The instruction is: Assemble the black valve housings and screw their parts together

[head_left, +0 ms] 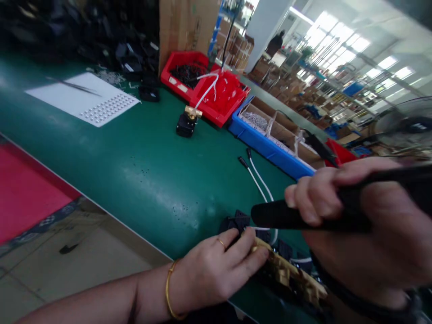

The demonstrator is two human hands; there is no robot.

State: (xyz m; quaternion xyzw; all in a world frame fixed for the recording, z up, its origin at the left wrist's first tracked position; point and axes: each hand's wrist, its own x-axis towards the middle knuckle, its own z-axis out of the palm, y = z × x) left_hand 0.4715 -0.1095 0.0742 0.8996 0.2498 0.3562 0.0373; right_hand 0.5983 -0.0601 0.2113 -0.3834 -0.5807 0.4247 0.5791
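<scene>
My left hand [222,265], wearing a ring and a gold bangle, has its fingers closed on a brass valve [258,243] with a black housing [239,220] at the near edge of the bench. More brass valves [286,274] lie in a row to its right, partly covered by my hands. Above them my right hand [337,202] grips a long black tool [280,213] with a rounded end; its exact kind is unclear. White cables [259,180] with black connectors run from the valves across the green surface.
A single brass valve [191,114] on a black housing stands farther back. Behind are red bins [216,114], a divided blue tray [270,150] and a cardboard box [185,31]. A white sheet [77,96] with small parts and tweezers [77,87] lies left, near piled black housings [131,63].
</scene>
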